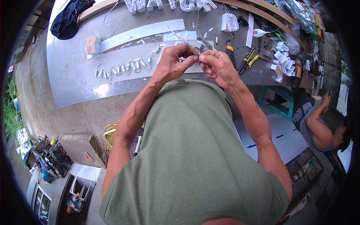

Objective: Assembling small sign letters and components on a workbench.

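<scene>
My left hand (175, 62) and my right hand (220, 66) meet above the near edge of the metal table. Both are closed, thumb against fingers, pinching thin wires (186, 42) whose ends stick up between them. What lies right between the fingertips is too small to make out. A looped string of small white light modules on wire (125, 69) runs along a grey strip, left of my left hand. Just beyond my fingers lies a grey-handled hand tool (203, 45), partly hidden by them.
White letter-shaped blocks (150, 5) line the far edge. A long white strip (144, 36) and small scraps lie beyond my left hand. Yellow-handled snips (248, 62) and a black-and-yellow cutter (230, 52) lie right. Behind the right side, another person (322, 125) sits near a teal stool (276, 100).
</scene>
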### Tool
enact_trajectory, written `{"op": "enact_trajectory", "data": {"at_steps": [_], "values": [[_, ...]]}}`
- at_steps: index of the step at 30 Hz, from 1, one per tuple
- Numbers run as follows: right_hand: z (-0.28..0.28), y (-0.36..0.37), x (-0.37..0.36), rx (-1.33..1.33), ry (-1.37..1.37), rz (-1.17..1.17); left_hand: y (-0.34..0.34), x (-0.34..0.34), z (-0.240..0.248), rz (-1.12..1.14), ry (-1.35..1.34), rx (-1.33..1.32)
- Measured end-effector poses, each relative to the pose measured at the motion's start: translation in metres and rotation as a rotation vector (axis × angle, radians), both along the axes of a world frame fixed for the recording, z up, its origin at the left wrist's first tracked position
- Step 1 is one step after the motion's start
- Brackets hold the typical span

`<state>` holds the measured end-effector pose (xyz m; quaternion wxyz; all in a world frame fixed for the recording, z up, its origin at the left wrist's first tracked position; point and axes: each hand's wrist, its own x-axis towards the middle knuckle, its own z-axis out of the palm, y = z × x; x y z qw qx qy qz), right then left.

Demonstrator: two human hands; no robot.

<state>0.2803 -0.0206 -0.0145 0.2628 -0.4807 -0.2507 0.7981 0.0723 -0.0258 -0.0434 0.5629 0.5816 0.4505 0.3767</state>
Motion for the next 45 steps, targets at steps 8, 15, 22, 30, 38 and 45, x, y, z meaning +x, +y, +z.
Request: {"op": "enact_trajectory", "data": {"at_steps": [8,15,22,30,38,45], "values": [[0.005,-0.002,0.0,1.432,-0.731,0.129,0.001,-0.006,0.002,-0.039,-0.357,-0.352],[0.001,-0.003,0.002,1.733,-0.834,0.237,0.003,-0.005,0.004,-0.09,-0.346,-0.368],[0.007,-0.003,-0.005,1.633,-0.821,0.223,0.003,-0.01,0.003,-0.092,-0.318,-0.361],[-0.001,-0.01,-0.004,0.422,-0.224,-0.015,0.001,0.008,0.004,-0.008,-0.057,-0.061],[0.009,-0.01,-0.001,1.044,-0.628,0.09,0.009,-0.002,0.013,-0.071,-0.259,-0.334],[-0.006,-0.004,0.002,1.712,-0.798,0.162,0.007,-0.007,0.009,-0.096,-0.341,-0.394]]}}
